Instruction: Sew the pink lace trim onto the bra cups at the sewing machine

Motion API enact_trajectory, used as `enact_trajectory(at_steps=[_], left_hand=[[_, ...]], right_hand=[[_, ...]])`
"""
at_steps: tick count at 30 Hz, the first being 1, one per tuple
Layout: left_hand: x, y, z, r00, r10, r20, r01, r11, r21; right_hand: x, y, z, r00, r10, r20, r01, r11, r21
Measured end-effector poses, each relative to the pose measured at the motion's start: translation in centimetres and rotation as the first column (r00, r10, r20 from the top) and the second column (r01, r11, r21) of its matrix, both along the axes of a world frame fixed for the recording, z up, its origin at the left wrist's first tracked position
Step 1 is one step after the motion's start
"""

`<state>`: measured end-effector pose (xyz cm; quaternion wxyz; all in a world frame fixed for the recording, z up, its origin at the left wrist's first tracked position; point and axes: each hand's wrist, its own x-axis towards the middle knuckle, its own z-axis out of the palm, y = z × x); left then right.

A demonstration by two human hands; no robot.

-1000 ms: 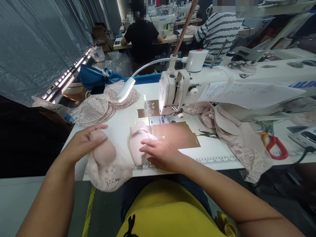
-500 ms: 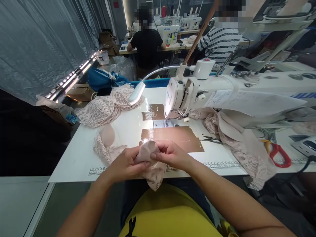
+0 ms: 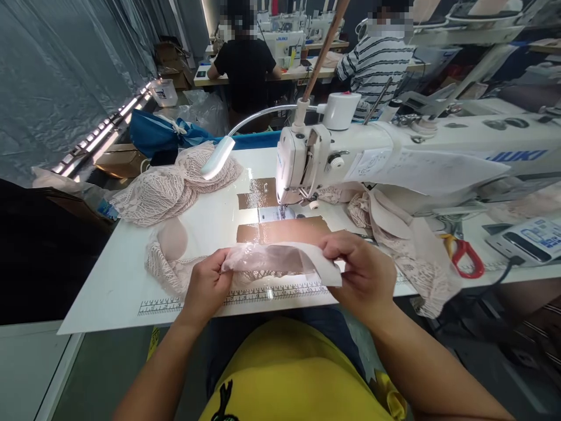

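Observation:
A pale pink fabric piece (image 3: 280, 256) is stretched between my two hands above the table's front part, with lace showing beneath it. My left hand (image 3: 207, 286) pinches its left end. Its right end, a whitish flap, is gripped by my right hand (image 3: 366, 272). Left of my left hand, a lace piece with a smooth round cup (image 3: 173, 238) lies on the white table (image 3: 109, 280). Just beyond the fabric stands the white sewing machine (image 3: 302, 158), its needle area lit. A printed ruler strip (image 3: 258, 294) runs along the table's front edge.
Stacked lace cups (image 3: 153, 193) lie at the back left under a lamp head (image 3: 218, 158). To the right are more pink lace pieces (image 3: 398, 234), red-handled scissors (image 3: 468, 259) and a control box (image 3: 528, 240). Two people (image 3: 245, 70) sit at machines beyond.
My hands have moved apart, my right hand to the right, and the fabric that was bunched between them is now spread out. The whole view has shifted slightly.

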<state>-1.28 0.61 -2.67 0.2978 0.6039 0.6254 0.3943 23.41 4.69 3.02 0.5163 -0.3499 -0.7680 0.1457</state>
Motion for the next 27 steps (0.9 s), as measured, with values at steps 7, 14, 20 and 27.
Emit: enact_trajectory(at_steps=[7,14,20,27], left_hand=[[1.4,-3.5,2.1,0.525,-0.524,0.671,0.736,0.675,-0.049],[1.8,-1.8,1.7,0.877,-0.451,0.168,0.448,0.892,0.057],[1.8,-0.8,0.2,0.922,-0.385,0.034,0.361,0.891,0.275],[2.7,-2.4,3.8,0.733,-0.670,-0.115,0.669,0.683,0.293]], right_hand=[[-0.9,0.1,-2.4,0.876,0.481,-0.028,-0.339,0.574,-0.745],[-1.4,-0.8,-4.9,0.583,0.498,-0.642,-0.720,-0.049,-0.692],[-0.8,-0.9,-4.9,0.759,0.349,-0.549,-0.640,0.245,-0.729],[-0.7,-0.9,-5.2,0.942,0.299,-0.149,-0.321,0.685,-0.654]])
